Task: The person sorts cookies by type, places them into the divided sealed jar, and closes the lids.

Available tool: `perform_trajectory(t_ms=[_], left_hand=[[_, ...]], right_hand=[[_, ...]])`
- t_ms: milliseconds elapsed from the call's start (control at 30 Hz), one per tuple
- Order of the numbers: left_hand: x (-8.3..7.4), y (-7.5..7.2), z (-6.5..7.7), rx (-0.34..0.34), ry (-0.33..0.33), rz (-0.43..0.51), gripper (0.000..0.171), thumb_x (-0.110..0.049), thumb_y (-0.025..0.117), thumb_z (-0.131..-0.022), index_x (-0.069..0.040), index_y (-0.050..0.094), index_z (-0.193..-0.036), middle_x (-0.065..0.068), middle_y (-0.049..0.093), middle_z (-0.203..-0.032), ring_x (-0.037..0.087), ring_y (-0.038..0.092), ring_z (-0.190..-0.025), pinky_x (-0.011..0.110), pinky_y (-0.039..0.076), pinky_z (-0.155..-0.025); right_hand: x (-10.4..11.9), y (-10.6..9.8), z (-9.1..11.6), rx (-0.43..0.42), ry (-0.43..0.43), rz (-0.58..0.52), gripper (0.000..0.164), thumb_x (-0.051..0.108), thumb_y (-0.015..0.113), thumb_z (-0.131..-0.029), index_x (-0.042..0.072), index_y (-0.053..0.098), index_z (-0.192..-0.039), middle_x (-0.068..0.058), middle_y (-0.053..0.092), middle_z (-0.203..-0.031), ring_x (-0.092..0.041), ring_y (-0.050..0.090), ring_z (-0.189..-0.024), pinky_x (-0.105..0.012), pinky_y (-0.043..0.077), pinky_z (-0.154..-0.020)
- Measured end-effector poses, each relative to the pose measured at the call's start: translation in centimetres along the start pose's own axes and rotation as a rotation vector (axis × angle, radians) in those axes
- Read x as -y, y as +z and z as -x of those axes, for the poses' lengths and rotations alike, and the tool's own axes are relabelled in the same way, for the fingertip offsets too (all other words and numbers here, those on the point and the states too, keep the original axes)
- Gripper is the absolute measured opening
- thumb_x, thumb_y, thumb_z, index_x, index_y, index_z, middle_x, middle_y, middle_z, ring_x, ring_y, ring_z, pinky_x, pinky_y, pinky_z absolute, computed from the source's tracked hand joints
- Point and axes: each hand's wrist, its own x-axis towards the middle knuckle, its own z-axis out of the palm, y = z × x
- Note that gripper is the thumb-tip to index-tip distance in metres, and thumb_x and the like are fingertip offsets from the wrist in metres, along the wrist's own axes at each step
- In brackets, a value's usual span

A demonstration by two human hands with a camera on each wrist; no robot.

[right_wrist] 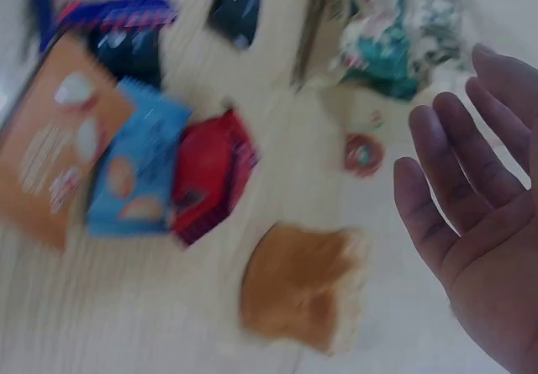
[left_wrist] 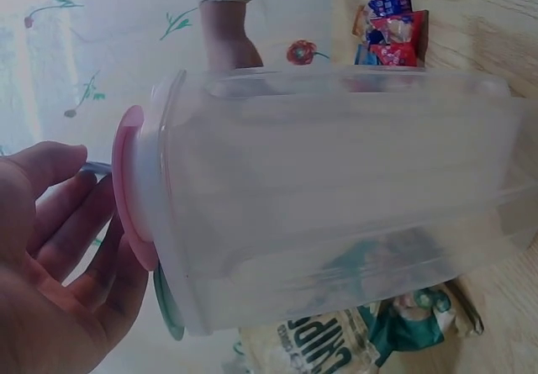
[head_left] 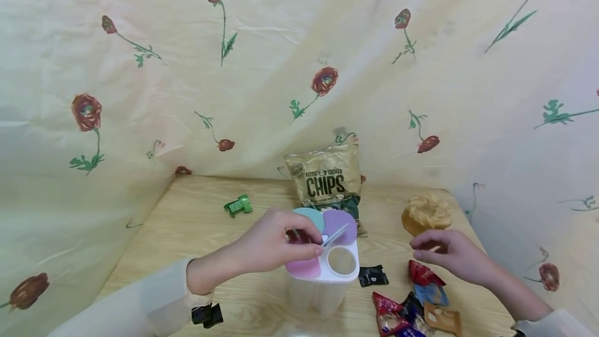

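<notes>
Head view: we see the left hand [head_left: 276, 241] clamped, thumb against fingers, on a pale lid [head_left: 336, 235], tilted above a clear plastic container [head_left: 318, 298] with a white top. The right hand [head_left: 451, 254] hangs with its fingers apart and slightly bent, a brown bun-like thing [head_left: 423, 215] just beyond it at 11 o'clock and a red packet [head_left: 425, 273] near it at 8.

On the container's top we count a teal lid [head_left: 310, 216] at 11 o'clock, a purple lid [head_left: 340, 217] at 1, an uncovered round opening [head_left: 341, 261] between 4 and 5, and a pink lid [head_left: 303, 269] between 7 and 8.

Farther out from the container, across the table [head_left: 187, 222], we find a chips bag [head_left: 326, 183] at 12 o'clock, a black packet [head_left: 373, 275] at 4, more snack wrappers [head_left: 387, 316] past it, and green-wrapped pieces [head_left: 238, 205] at 10. Flowered cloth [head_left: 262, 82] hangs behind.
</notes>
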Motion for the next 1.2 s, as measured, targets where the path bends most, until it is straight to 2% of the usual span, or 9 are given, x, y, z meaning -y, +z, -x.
perform_trajectory(t_ms=[333,533,667,833,1067,1200], left_hand=[[0.1,-0.1,-0.1,-0.005,0.021,-0.001,0.005,-0.020,0.080,-0.090,-0.018,0.080,-0.094,-0.012,0.074,-0.086,0.003,0.062,-0.078,0.024,0.058,-0.073],[0.2,-0.2,-0.1,-0.007,0.019,-0.001,0.005,-0.021,0.080,-0.089,-0.018,0.080,-0.094,-0.015,0.073,-0.086,0.003,0.063,-0.078,0.025,0.059,-0.073],[0.3,-0.2,-0.1,-0.009,0.022,0.015,0.005,-0.020,0.080,-0.089,-0.019,0.080,-0.094,-0.015,0.074,-0.086,0.003,0.064,-0.078,0.025,0.059,-0.073],[0.3,-0.1,-0.1,-0.013,0.029,0.013,0.006,-0.023,0.080,-0.090,-0.018,0.080,-0.093,-0.015,0.073,-0.086,0.002,0.063,-0.077,0.025,0.059,-0.073],[0.4,-0.1,-0.2,-0.018,0.050,0.010,0.005,-0.022,0.081,-0.090,-0.018,0.080,-0.092,-0.014,0.073,-0.085,0.001,0.062,-0.076,0.024,0.059,-0.072],[0.5,-0.1,-0.2,-0.021,0.052,0.011,0.005,-0.022,0.081,-0.090,-0.017,0.080,-0.093,-0.014,0.074,-0.085,0.001,0.063,-0.077,0.024,0.059,-0.072]], right_hand=[[-4.2,-0.1,1.2,0.048,0.044,0.066,0.018,0.015,0.069,-0.099,0.009,0.073,-0.115,0.007,0.073,-0.104,0.000,0.066,-0.092,-0.026,0.057,-0.071],[-6.2,0.3,1.3,0.072,0.036,0.106,0.019,0.014,0.069,-0.099,0.002,0.072,-0.114,-0.002,0.074,-0.101,-0.001,0.066,-0.088,-0.025,0.056,-0.069],[-7.0,0.6,1.4,0.085,0.082,0.115,0.019,0.015,0.068,-0.099,0.002,0.073,-0.113,-0.001,0.074,-0.100,0.001,0.065,-0.085,-0.024,0.055,-0.068],[-7.6,0.9,1.4,0.141,0.151,0.058,0.022,0.019,0.066,-0.101,0.003,0.073,-0.114,-0.002,0.074,-0.100,-0.001,0.065,-0.084,-0.025,0.054,-0.067],[-8.7,1.3,1.4,0.208,0.229,-0.034,0.025,0.020,0.066,-0.101,0.000,0.071,-0.116,-0.010,0.073,-0.105,-0.002,0.066,-0.085,-0.027,0.055,-0.065],[-9.0,1.3,1.3,0.234,0.247,-0.087,0.029,0.018,0.064,-0.101,-0.004,0.068,-0.120,-0.011,0.073,-0.103,-0.004,0.064,-0.077,-0.029,0.054,-0.059]])
